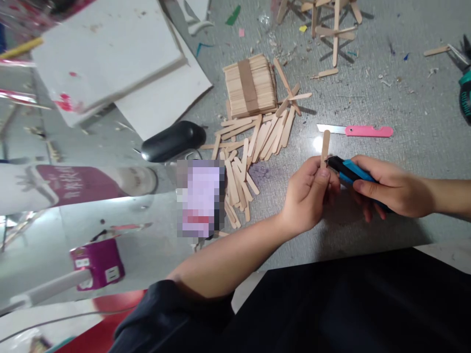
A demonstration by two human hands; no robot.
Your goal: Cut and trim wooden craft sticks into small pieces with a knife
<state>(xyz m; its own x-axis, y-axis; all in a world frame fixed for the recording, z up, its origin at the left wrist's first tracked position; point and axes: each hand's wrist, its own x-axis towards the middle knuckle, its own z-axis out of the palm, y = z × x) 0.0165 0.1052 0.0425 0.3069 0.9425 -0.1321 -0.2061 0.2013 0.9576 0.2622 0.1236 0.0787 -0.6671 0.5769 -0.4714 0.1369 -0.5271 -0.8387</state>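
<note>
Between the thumb and fingers of my left hand is a wooden craft stick, its rounded end pointing away from me. My right hand is wrapped round a blue and black utility knife. The knife's tip meets the stick just above my left thumb, or lies very close to it. Beyond my hands lies a pink-handled craft knife, blade to the left. To the left are loose craft sticks in a pile and a banded bundle of sticks.
Joined stick structures stand at the far side. Pliers lie at the far right. A phone, a black case, white boards, a bottle and a purple power socket occupy the left.
</note>
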